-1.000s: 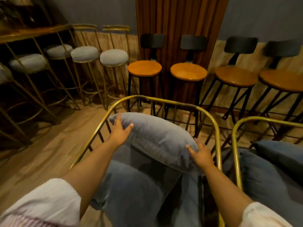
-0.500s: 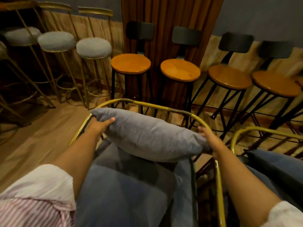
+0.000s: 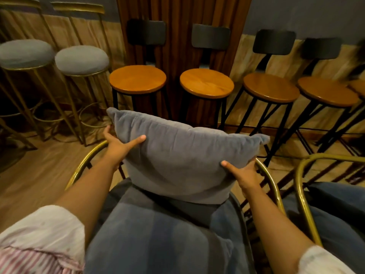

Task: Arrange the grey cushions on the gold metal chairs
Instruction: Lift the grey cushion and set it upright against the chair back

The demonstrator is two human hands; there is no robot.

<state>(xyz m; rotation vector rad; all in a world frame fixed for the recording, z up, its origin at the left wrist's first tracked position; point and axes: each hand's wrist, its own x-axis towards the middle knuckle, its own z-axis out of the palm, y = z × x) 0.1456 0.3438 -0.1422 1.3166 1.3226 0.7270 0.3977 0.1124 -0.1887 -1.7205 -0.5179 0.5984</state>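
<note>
A grey back cushion [image 3: 183, 155] stands upright on the blue-grey seat cushion [image 3: 158, 234] of a gold metal chair [image 3: 83, 165], leaning toward its curved back rail. My left hand [image 3: 118, 143] grips the cushion's left edge, thumb on the front. My right hand [image 3: 243, 173] grips its lower right corner. The cushion hides the top of the chair's rail. A second gold metal chair [image 3: 302, 194] with a blue-grey cushion [image 3: 335, 214] stands at the right.
Black-framed bar stools with round wooden seats [image 3: 138, 79] line the far wall. Gold bar stools with grey padded seats [image 3: 82, 60] stand at the left. Wooden floor [image 3: 39, 175] lies to the left of the chair.
The cushion has turned from lying tilted and flat to standing upright against the chair's back. Both hands moved with it and now hold its sides. The view has shifted right.
</note>
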